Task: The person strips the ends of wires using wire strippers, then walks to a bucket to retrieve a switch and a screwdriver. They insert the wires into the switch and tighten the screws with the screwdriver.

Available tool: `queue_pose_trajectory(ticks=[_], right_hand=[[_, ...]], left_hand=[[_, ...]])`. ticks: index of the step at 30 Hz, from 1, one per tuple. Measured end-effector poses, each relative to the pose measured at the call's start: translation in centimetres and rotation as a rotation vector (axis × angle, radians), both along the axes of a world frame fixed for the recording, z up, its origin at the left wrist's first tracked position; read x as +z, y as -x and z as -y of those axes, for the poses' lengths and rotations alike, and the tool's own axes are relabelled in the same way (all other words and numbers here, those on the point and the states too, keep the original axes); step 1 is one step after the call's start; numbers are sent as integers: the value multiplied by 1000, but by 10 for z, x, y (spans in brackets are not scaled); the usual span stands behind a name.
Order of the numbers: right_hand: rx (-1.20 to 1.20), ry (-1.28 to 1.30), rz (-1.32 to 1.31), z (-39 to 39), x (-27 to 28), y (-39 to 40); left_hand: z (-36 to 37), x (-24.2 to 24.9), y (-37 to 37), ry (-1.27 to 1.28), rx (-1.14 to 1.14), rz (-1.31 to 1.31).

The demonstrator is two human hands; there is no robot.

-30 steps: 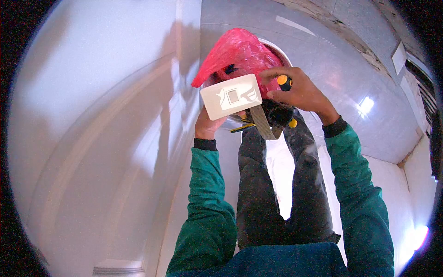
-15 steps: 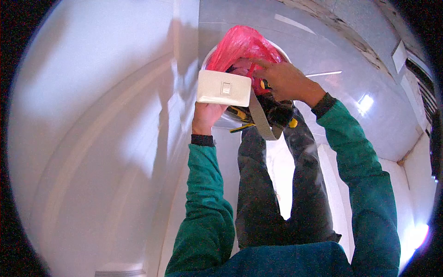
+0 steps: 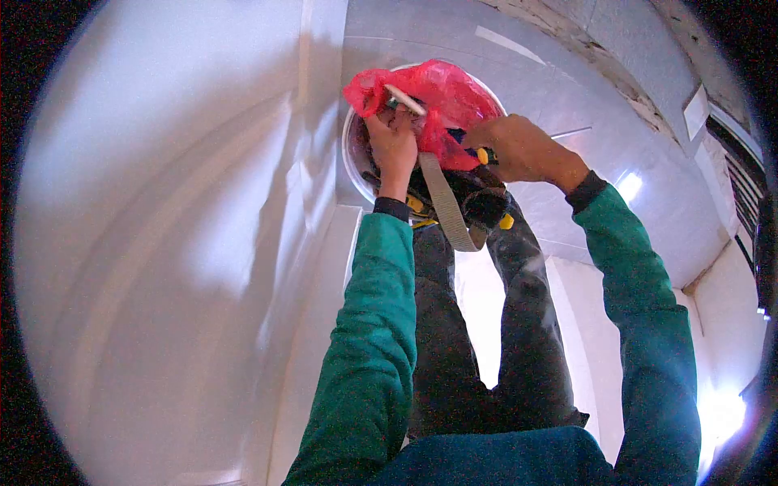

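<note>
1. From my remote seat, I am seeing the left hand (image 3: 395,150) grasping a thin, stiff white plate (image 3: 406,100), its fingertips partly hidden. The plate is tilting and showing me mostly its narrow edge.
2. That plate is sitting at the opening of a pink plastic bag (image 3: 458,93), whose thin, shiny film is crumpling into soft folds around it.
3. I am seeing the right hand (image 3: 523,150) clenching around a screwdriver (image 3: 485,155). The rounded yellow end of its handle is poking out toward the bag, and its slim, straight metal shaft is pointing away on the other side. The hand is hovering at the bag's lower folds; I cannot tell whether its fingers are touching the film.
4. The bag is lying in a round white bucket (image 3: 348,154) with a smooth, curved rim.
5. A ribbed, grey-beige woven strap (image 3: 442,198) is looping down over the bucket's near side, beside a dark, rough-looking bundle (image 3: 486,206) with yellow parts.
6. Below, I am seeing dusty dark trousers (image 3: 531,324), their cloth wrinkling, and smooth, glossy grey flooring (image 3: 559,105) is reflecting a light.
</note>
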State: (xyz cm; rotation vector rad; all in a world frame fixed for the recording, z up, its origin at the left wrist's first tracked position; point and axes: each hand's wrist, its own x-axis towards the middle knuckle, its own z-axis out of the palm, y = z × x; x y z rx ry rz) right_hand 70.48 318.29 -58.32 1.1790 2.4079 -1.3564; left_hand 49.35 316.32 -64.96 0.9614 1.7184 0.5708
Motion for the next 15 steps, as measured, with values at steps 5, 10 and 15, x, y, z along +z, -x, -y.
queue_pose_trajectory(ticks=[5,10,15], right_hand=[[48,-38,-64,6,-6,-13],[-172,-207,25,-23,16,-11],[-189,-265,-7,-35,14,-16]], left_hand=[[28,-5,-17,-39,-151,-170],[57,-14,0,47,-941,-436],[28,24,-6,-142,-863,-561]])
